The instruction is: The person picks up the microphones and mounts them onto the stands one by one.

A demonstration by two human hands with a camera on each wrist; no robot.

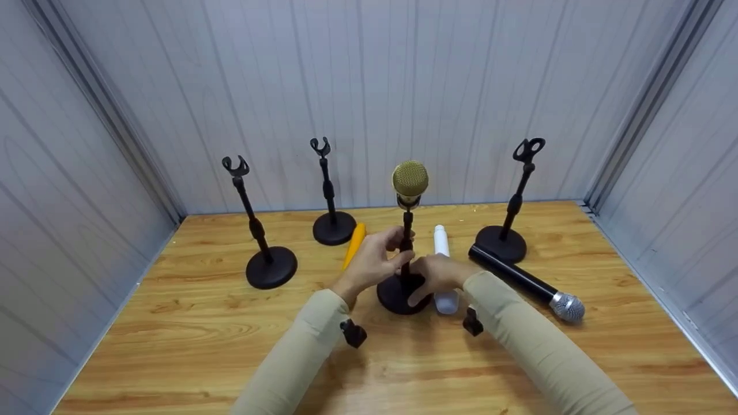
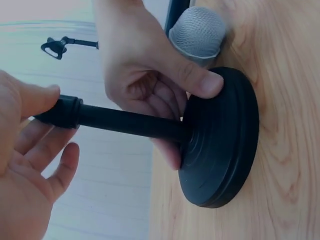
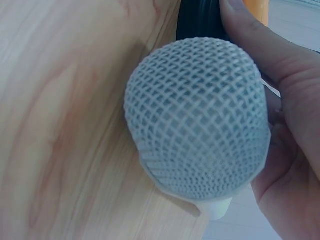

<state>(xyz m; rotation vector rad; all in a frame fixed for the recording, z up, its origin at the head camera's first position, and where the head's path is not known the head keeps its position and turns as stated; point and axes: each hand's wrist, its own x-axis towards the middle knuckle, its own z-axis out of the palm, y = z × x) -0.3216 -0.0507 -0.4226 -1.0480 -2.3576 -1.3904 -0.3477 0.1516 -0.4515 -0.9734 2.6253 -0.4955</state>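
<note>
A gold-headed microphone (image 1: 410, 180) sits atop a black desk microphone stand (image 1: 407, 226), which stands upright on its round base (image 2: 220, 142). My left hand (image 1: 373, 262) holds the pole around its thicker collar (image 2: 62, 111), thumb on one side and fingers on the other. Lower down, my right hand (image 1: 441, 273) grips the base, its thumb pressed on the upper face and the other fingers partly hidden. A white microphone (image 1: 441, 242) lies just beside and partly behind the right hand; its mesh head (image 3: 200, 120) fills much of the right wrist view.
Bare stands rise at the left (image 1: 271, 268), back left (image 1: 334, 229) and right (image 1: 500, 244). A black microphone with a silver head (image 1: 568, 306) lies at the right, by that stand's base. Left of the hands lies a yellow microphone (image 1: 355, 242). Panel walls (image 1: 357, 104) enclose the wooden table (image 1: 190, 340).
</note>
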